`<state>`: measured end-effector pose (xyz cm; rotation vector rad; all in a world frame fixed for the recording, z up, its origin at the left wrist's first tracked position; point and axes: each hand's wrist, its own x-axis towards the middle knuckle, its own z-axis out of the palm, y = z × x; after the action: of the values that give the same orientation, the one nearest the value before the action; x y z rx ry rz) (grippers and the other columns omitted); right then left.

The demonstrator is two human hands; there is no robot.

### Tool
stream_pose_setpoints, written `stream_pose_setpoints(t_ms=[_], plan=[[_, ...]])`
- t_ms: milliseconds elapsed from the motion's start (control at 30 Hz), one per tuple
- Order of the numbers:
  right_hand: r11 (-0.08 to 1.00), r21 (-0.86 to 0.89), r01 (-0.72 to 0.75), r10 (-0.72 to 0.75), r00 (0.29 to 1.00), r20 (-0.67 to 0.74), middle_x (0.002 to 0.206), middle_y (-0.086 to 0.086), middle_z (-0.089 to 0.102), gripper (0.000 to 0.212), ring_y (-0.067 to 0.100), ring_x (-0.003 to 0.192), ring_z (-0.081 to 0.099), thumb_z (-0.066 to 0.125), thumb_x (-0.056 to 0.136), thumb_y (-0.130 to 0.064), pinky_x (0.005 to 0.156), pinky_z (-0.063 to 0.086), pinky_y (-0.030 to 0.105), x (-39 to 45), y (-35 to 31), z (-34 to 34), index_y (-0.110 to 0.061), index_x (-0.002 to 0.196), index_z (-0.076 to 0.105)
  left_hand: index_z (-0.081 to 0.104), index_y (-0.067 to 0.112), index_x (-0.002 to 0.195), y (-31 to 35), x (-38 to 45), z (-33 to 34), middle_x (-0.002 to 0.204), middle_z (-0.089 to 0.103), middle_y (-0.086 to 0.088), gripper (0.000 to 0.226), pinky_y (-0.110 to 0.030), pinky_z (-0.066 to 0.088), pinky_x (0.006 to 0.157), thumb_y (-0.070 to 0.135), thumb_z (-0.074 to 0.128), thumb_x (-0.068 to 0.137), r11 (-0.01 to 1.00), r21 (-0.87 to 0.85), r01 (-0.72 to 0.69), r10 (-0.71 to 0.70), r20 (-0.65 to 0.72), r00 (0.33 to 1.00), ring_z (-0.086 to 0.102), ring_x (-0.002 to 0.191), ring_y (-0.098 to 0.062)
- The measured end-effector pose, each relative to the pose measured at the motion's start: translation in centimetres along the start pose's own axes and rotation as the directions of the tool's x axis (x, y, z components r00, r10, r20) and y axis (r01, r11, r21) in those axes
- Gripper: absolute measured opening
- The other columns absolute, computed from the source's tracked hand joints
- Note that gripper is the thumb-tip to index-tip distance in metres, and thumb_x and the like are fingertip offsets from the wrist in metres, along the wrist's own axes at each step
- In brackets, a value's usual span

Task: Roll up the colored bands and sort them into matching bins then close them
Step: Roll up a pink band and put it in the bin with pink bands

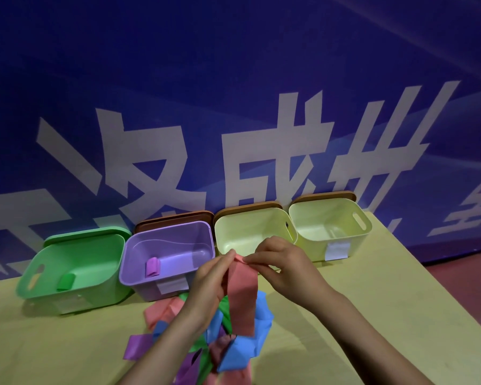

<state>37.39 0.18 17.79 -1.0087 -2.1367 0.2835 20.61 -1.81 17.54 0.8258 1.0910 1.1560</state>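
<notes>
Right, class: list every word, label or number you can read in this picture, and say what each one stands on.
"成" in large white print on the blue banner; the characters beside it are cut off or hidden.
White label on the purple bin: nothing readable.
White label on the far-right yellow bin: nothing readable.
Clear label on the green bin: too faint to read.

Blue banner [233, 65] fills the upper two thirds of frame, big pale characters [261, 162] printed across its middle, partly cut off at left and right edges. Yellow-green desk [400, 315] covers the lower part, its far edge meeting the banner. Strip of reddish floor [467, 290] shows at lower right, beyond the desk's right edge.
</notes>
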Motion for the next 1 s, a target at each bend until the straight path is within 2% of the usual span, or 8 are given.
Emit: stream_pose_setpoints(t_ms=[100,200,300,400,633,800,867,1000], plan=[[0.999,0.041,-0.021,0.019,0.999,0.042,0.086,-0.004,0.061,0.024,0.010,0.083,0.056,0.055,0.091,-0.029,0.073,0.044,0.018,-0.2,-0.1,-0.4,-0.020,0.103,0.074,0.072,0.007,0.087,-0.6,0.2,0.0,0.084,0.066,-0.014,0.020,-0.035,0.043,0.077,0.016,0.054,0.094,1.000,0.027,-0.007,0.008,-0.041,0.999,0.057,0.083,-0.026],[0.963,0.221,-0.157,0.149,0.987,0.053,0.092,-0.005,0.064,0.026,0.007,0.087,0.059,0.055,0.091,-0.030,0.075,0.047,0.017,-0.6,-0.8,-0.5,-0.021,0.108,0.072,0.074,0.013,0.084,-0.9,0.4,-0.1,0.084,0.069,-0.013,0.024,-0.037,0.046,0.079,0.015,0.053,0.095,0.998,0.065,-0.028,0.031,-0.053,0.998,0.061,0.084,-0.025],[0.852,0.410,-0.325,0.346,0.938,0.025,0.090,-0.004,0.068,0.018,0.006,0.081,0.062,0.063,0.090,-0.023,0.072,0.048,0.018,-0.8,-1.3,-0.2,-0.024,0.106,0.070,0.075,0.018,0.081,-0.8,0.3,0.2,0.087,0.071,-0.012,0.030,-0.036,0.048,0.078,0.014,0.050,0.097,0.981,0.162,-0.109,0.109,0.007,0.994,0.063,0.084,-0.023],[0.716,0.532,-0.451,0.479,0.873,0.095,0.069,-0.011,0.067,0.012,-0.002,0.064,0.059,0.067,0.087,-0.006,0.064,0.044,0.014,-0.5,-1.3,0.0,-0.016,0.092,0.072,0.073,0.016,0.083,-0.6,0.3,0.5,0.085,0.069,-0.011,0.028,-0.038,0.046,0.078,0.012,0.050,0.097,0.957,0.234,-0.169,0.163,0.042,0.986,0.061,0.082,-0.021],[0.668,0.583,-0.462,0.488,0.864,0.126,0.070,-0.004,0.066,0.004,0.001,0.063,0.056,0.069,0.085,-0.006,0.062,0.043,0.013,0.1,-1.2,0.2,-0.003,0.084,0.070,0.066,0.006,0.081,-0.1,0.4,0.6,0.070,0.061,0.002,0.017,-0.023,0.041,0.065,0.009,0.056,0.093,0.897,0.332,-0.292,0.275,0.100,0.956,0.053,0.069,-0.006],[0.691,0.554,-0.465,0.483,0.867,0.125,0.065,-0.008,0.062,0.007,0.001,0.060,0.052,0.068,0.086,-0.005,0.060,0.040,0.013,-0.2,-1.1,0.0,-0.001,0.081,0.067,0.062,0.015,0.074,-0.8,0.4,0.6,0.065,0.056,0.004,0.027,-0.022,0.039,0.060,0.038,0.056,0.085,0.791,0.430,-0.436,0.408,0.161,0.899,0.049,0.064,-0.005],[0.709,0.535,-0.460,0.483,0.869,0.107,0.062,-0.009,0.060,0.008,0.002,0.058,0.050,0.068,0.085,-0.006,0.058,0.039,0.013,-0.4,-1.2,0.1,-0.003,0.079,0.067,0.062,0.017,0.072,-1.1,0.3,0.6,0.064,0.055,0.005,0.028,-0.023,0.039,0.059,0.041,0.056,0.083,0.799,0.411,-0.439,0.415,0.151,0.897,0.049,0.064,-0.005],[0.687,0.567,-0.454,0.512,0.857,0.066,0.063,-0.008,0.062,0.007,0.003,0.061,0.053,0.070,0.084,-0.005,0.061,0.043,0.017,-0.8,-1.5,0.5,-0.006,0.077,0.068,0.067,0.012,0.075,-1.4,0.0,0.8,0.070,0.059,-0.005,0.017,-0.031,0.039,0.065,0.023,0.066,0.087,0.915,0.266,-0.302,0.298,0.056,0.953,0.051,0.069,-0.013]])
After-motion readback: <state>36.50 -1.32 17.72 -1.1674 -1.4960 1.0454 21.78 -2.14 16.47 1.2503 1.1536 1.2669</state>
